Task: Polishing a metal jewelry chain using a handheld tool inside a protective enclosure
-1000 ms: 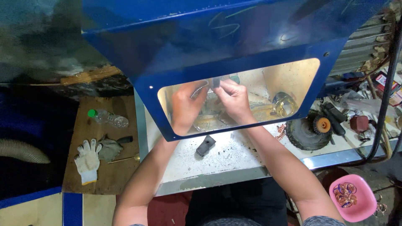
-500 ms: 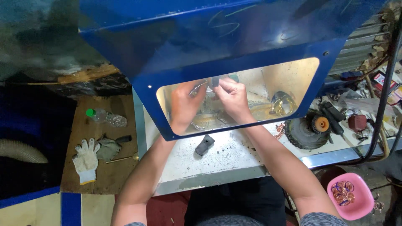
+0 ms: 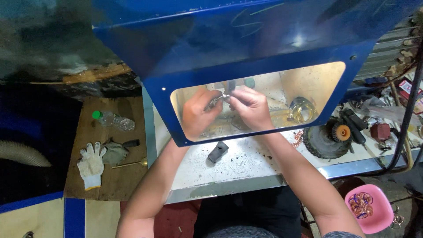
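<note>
Head view, read from left to right: a pale hose end (image 3: 20, 154) is seen at the far left edge. On the brown wooden board (image 3: 110, 176) a clear plastic bottle with a green cap (image 3: 110, 120) is laid on its side, and below it a white knitted glove (image 3: 91, 165) is spread flat beside a grey cloth (image 3: 115, 153), set aside within easy reach.

Further right, a blue hood (image 3: 246, 57) is set over the white table (image 3: 246, 161), and both hands are viewed through its clear window. The left hand (image 3: 197, 113) is curled shut on a small ring-shaped metal piece (image 3: 214, 102), which is held up inside the lit enclosure, apparently so that dust is kept behind the window. The right hand (image 3: 251, 107) is closed in a pinch grip on the other end of the same piece; the fingertips of the two hands almost meet. Exactly how the piece is pinched cannot be told through the glare.

A small dark block (image 3: 218, 152) is left lying on the table just below the hood's lower edge. Inside, to the right, a shiny gold-coloured ring (image 3: 302, 111) is seen. Outside, a dark wheel (image 3: 324, 142) and an orange-hubbed brush wheel (image 3: 340, 131) are laid on the table, and a pink bowl (image 3: 370, 207) of thin rings is placed at the lower right.
</note>
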